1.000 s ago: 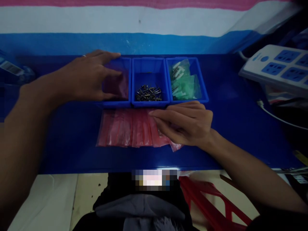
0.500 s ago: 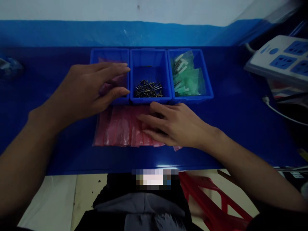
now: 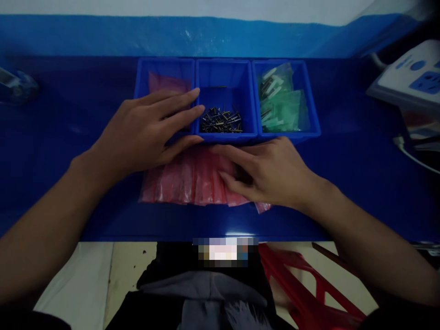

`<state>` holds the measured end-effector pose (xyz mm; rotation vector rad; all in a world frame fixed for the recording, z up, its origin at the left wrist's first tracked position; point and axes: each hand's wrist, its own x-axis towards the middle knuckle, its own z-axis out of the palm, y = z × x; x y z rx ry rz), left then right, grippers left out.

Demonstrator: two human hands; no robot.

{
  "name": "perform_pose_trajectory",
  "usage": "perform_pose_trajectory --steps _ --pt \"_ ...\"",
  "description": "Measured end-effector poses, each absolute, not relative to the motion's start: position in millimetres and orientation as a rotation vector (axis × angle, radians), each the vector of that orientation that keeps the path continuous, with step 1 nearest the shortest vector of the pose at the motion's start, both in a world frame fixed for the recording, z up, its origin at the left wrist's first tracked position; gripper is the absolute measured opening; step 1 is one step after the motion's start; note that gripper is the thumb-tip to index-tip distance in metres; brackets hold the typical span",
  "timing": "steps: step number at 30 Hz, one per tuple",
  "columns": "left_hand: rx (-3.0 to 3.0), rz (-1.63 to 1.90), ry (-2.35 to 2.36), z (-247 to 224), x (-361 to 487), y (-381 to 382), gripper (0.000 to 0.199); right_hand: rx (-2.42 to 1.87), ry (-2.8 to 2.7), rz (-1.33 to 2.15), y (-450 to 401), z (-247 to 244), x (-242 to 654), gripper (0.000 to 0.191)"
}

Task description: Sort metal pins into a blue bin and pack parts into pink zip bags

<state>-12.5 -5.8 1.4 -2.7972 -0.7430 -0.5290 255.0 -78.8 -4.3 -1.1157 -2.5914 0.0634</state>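
Observation:
Several pink plastic bags (image 3: 178, 183) lie overlapped in a row on the blue table, in front of three blue bins. My left hand (image 3: 151, 123) is over the left bin (image 3: 167, 66) and its front edge, fingers apart, holding nothing; its thumb is near the bags' top edge. My right hand (image 3: 271, 172) rests on the right part of the row with fingers bent and spread. Screws (image 3: 222, 121) lie in the middle bin (image 3: 223, 101). Green bags (image 3: 283, 110) with white pieces fill the right bin (image 3: 311, 123). A pink bag (image 3: 167, 83) is in the left bin.
A white power strip (image 3: 412, 73) with a white cable (image 3: 412, 156) is at the right. Something wrapped in clear plastic (image 3: 20, 87) sits at the far left. A red stool (image 3: 302, 279) stands below the table's front edge (image 3: 137, 239).
My left hand has moved right and down, from over the left bin toward the bags and the middle bin. The view has shifted slightly, and my right hand's fingers have changed pose on the bags.

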Motion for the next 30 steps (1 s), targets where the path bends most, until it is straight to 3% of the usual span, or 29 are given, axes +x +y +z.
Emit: perform_pose_trajectory --steps 4,10,14,18,22,30 --pt "-2.759 -0.506 -0.751 0 -13 -6 0.052 -1.196 -2.637 0.270 -76 -4 253 0.042" --pt "-2.683 -0.511 -0.739 3 -9 -6 0.050 -1.129 -2.431 0.523 -77 0 252 0.031" --pt "-2.649 -0.715 -0.627 6 -4 -10 0.048 -1.137 -2.288 0.445 -80 5 255 0.026" --pt "-2.616 -0.818 -0.526 5 1 -16 0.039 -1.208 -2.566 0.256 -79 3 255 0.029" --pt "-2.615 -0.816 -0.500 2 2 -16 0.028 -1.194 -2.674 0.348 -75 -1 253 0.029" --pt "-2.634 -0.832 -0.513 8 -1 -26 0.022 -1.089 -2.061 0.449 -91 17 256 0.024"
